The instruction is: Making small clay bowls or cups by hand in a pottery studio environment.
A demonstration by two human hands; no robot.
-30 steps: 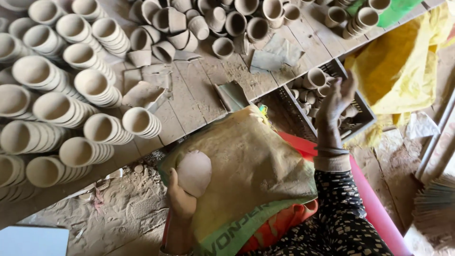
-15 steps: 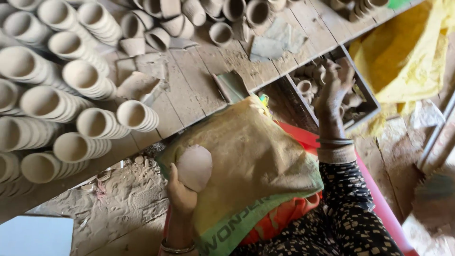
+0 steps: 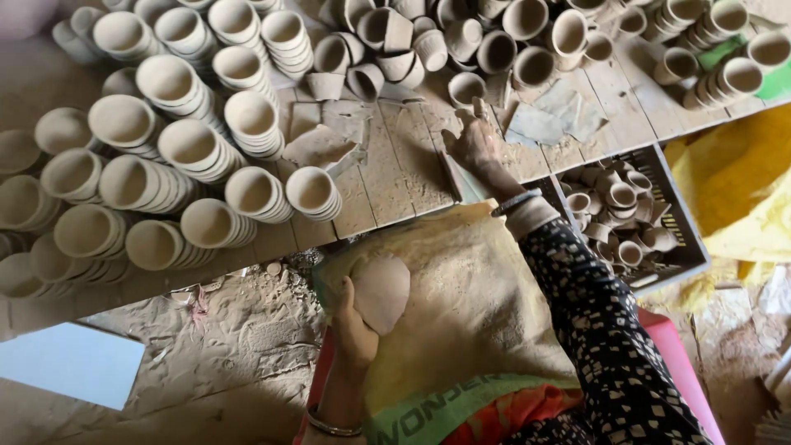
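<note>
Left hand (image 3: 354,330) grips the clay cup (image 3: 381,290) firmly; right hand (image 3: 476,144), fingers spread open, reaches flat over the wooden boards (image 3: 387,165). Support the cup evenly.

Clay disc (image 3: 381,290): matt, smooth, unglazed. Cups (image 3: 247,194) on the counter (image 3: 395,165): matt, dusty bare clay. Counter: rough, worn wood planks. Sack (image 3: 470,313) below the counter: coarse woven cloth. Crate (image 3: 671,222) beside the sack: plastic.

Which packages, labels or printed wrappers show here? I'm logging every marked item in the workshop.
Woven sack: spread over the person's lap, tan with a green band bearing pale lettering.
Black plastic crate: right of the lap, below the plank edge, rectangular, holding small clay cups.
No signs or screens.
</note>
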